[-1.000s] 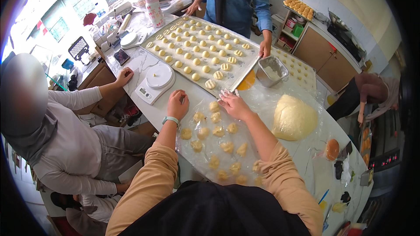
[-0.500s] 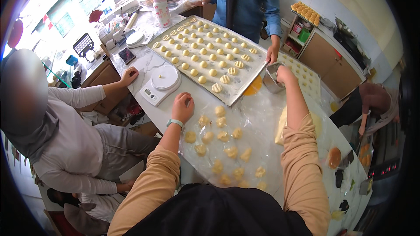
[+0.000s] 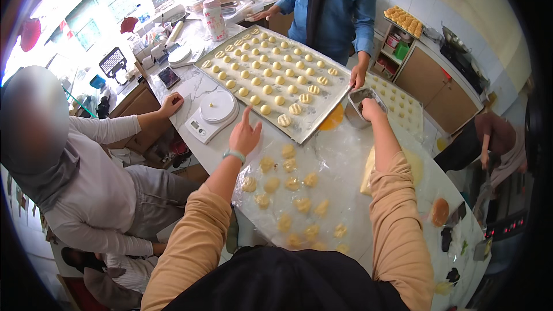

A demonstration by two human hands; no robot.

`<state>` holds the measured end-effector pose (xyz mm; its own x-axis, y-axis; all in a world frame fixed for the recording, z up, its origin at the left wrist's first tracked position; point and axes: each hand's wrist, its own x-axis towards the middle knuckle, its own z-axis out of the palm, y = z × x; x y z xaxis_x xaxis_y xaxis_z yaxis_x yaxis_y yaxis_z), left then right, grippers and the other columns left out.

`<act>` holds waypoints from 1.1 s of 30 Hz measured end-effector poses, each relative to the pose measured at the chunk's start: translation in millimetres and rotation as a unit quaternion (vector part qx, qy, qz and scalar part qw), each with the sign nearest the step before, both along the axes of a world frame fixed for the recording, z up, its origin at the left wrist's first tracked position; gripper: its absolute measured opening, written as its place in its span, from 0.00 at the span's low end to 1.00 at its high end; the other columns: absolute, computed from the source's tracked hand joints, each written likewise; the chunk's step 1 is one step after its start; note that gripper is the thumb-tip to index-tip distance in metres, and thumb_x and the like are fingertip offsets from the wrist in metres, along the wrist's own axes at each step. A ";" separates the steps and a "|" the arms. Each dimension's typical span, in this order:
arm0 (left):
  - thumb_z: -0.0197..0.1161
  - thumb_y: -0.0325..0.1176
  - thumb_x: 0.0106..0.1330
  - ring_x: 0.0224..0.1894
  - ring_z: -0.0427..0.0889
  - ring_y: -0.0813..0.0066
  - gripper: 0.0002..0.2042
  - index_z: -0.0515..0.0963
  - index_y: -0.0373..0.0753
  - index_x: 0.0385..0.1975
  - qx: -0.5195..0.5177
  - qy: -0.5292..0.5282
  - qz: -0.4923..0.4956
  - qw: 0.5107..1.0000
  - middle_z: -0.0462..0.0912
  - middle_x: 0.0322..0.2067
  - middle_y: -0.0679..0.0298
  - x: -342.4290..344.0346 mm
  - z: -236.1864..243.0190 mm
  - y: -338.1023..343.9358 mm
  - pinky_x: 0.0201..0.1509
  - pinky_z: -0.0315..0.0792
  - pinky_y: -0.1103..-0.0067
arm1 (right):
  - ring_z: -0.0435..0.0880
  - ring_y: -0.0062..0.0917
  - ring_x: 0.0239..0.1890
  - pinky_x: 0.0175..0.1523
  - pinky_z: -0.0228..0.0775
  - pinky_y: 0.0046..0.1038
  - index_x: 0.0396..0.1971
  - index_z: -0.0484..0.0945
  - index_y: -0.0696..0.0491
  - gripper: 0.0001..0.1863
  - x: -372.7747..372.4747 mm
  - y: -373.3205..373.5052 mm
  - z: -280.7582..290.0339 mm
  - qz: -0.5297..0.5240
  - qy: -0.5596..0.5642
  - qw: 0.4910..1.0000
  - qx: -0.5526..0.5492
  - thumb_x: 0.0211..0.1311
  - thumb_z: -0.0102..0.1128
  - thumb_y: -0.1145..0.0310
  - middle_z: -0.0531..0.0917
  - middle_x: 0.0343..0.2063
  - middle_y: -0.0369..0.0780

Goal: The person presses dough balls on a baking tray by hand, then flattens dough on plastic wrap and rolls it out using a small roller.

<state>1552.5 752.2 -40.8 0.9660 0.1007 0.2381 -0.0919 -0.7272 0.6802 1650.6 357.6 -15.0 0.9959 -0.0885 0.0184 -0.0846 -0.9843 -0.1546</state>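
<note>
Hands apart. Right hand (image 3: 371, 108) is down inside metal tin (image 3: 353, 117); its fingers are hidden, can't tell if they grip anything. Left hand (image 3: 246, 137) holds nothing visible, index finger extended at near edge of baking tray (image 3: 322, 101), contact unclear. Dough balls (image 3: 267, 89) sit on the tray just beyond that finger. Plastic sheet (image 3: 340, 161) with rough dough pieces (image 3: 302, 204) lies between the forearms. I'd keep right wrist off the tin rim, lift straight up past co-worker's hand (image 3: 358, 75), keep left fingertip off the balls: likely soft, would dent.
</note>
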 end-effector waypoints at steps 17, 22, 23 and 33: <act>0.55 0.35 0.61 0.59 0.65 0.55 0.16 0.73 0.37 0.48 0.106 -0.032 -0.115 0.987 0.69 0.55 0.54 -23.0 -34.5 34.4 0.62 0.61 0.66 | 0.81 0.41 0.42 0.46 0.73 0.36 0.35 0.82 0.54 0.11 -13.7 1.6 46.2 0.026 0.060 0.997 -0.045 0.55 0.60 0.66 0.82 0.37 0.49; 0.55 0.37 0.62 0.62 0.62 0.57 0.19 0.70 0.38 0.51 0.147 -0.056 -0.081 0.984 0.68 0.56 0.56 -36.8 -34.5 34.2 0.65 0.58 0.66 | 0.80 0.40 0.44 0.48 0.72 0.36 0.41 0.79 0.57 0.15 -17.8 60.1 45.5 0.099 -0.207 0.964 0.134 0.59 0.57 0.63 0.81 0.40 0.50; 0.55 0.37 0.62 0.62 0.62 0.57 0.19 0.71 0.38 0.51 0.140 -0.047 -0.074 0.986 0.69 0.56 0.56 -37.2 -33.3 34.2 0.65 0.58 0.66 | 0.79 0.41 0.46 0.50 0.71 0.36 0.43 0.78 0.58 0.16 -16.6 77.3 36.6 0.148 -0.223 0.949 0.164 0.60 0.56 0.63 0.80 0.43 0.50; 0.58 0.36 0.60 0.60 0.66 0.56 0.18 0.72 0.38 0.50 0.108 -0.066 -0.071 0.989 0.71 0.54 0.57 -33.7 -35.1 37.7 0.63 0.61 0.66 | 0.56 0.35 0.68 0.71 0.41 0.39 0.65 0.55 0.56 0.41 -16.3 228.0 -27.7 0.427 -0.048 0.898 0.091 0.65 0.33 0.37 0.61 0.64 0.46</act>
